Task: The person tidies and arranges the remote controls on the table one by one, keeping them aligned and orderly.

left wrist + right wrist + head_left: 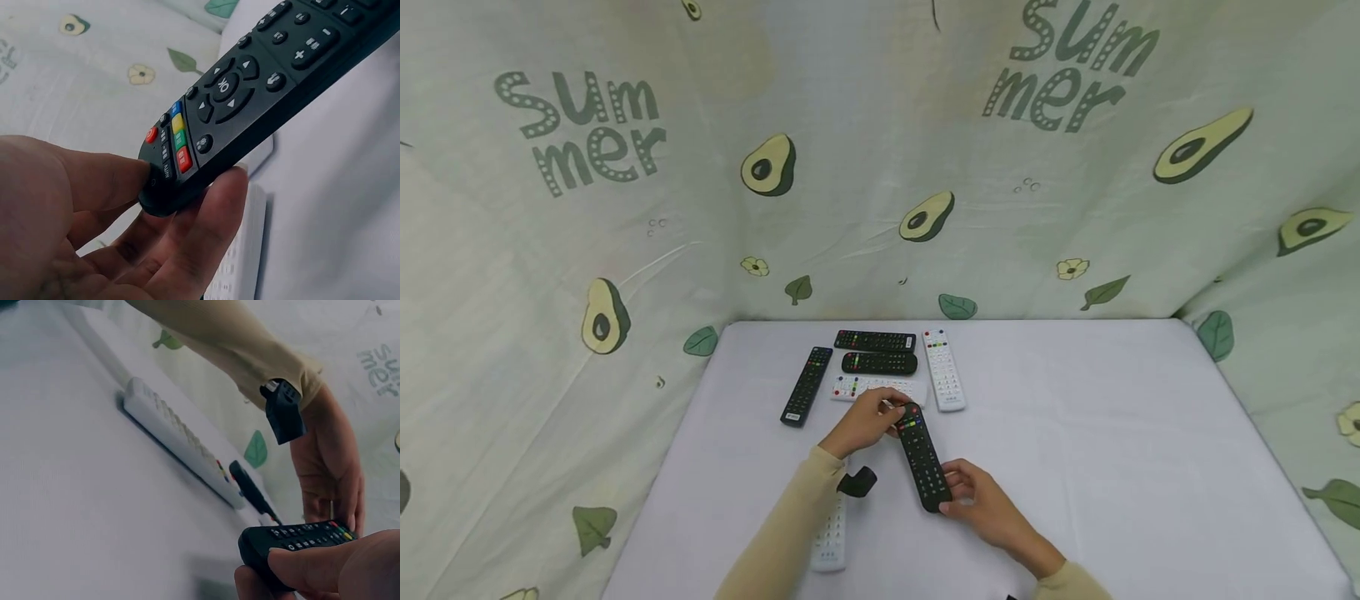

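Observation:
A black remote control (921,458) with coloured buttons is held at both ends, above the white table. My left hand (865,421) pinches its far end, thumb on top by the red power button and fingers beneath, as the left wrist view shows. At the near end, my right hand (985,504) grips the remote between thumb and fingers. Just beyond the left hand lies a white remote (868,385), set crosswise and partly covered by that hand. Another white remote (830,542) lies lengthwise, partly hidden under the left forearm.
Two black remotes, one at the back (875,341) and one before it (880,363), lie crosswise. A slanted black remote (807,387) is left of them, a white one (943,371) right. A black wrist camera (857,482) juts from the left sleeve. Printed cloth (850,108) hangs behind the table (1112,433).

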The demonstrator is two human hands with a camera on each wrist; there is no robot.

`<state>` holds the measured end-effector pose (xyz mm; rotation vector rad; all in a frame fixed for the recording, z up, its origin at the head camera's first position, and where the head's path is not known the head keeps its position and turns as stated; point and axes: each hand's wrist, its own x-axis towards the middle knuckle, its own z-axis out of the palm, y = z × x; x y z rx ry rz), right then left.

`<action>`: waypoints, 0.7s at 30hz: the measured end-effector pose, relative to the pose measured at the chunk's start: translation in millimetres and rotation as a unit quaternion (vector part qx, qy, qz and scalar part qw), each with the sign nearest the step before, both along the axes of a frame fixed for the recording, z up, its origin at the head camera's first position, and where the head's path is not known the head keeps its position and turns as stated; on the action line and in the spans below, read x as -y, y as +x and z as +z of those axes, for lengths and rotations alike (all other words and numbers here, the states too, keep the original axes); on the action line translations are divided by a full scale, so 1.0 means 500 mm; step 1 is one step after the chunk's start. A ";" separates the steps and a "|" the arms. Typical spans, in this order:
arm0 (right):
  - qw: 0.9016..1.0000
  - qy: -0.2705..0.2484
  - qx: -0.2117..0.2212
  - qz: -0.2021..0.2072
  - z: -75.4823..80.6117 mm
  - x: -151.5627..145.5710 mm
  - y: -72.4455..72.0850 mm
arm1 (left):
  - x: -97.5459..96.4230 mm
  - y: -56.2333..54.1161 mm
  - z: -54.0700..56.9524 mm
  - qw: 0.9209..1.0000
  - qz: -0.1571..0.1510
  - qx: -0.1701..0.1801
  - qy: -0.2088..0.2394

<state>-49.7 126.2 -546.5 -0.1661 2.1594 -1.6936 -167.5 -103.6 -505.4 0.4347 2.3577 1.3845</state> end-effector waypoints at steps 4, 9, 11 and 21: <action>1.000 -0.005 -0.010 0.025 -0.004 0.025 0.006 | 0.026 0.008 -0.002 1.000 0.003 0.010 -0.009; 0.999 -0.008 -0.011 0.045 -0.011 0.053 0.013 | 0.054 0.016 -0.007 1.000 0.002 0.024 -0.010; 0.999 -0.012 -0.012 0.049 -0.014 0.063 0.016 | 0.062 0.018 -0.009 1.000 -0.001 0.026 -0.009; 0.998 -0.012 -0.016 0.063 -0.028 0.110 0.028 | 0.098 0.030 -0.025 0.999 -0.014 0.014 -0.047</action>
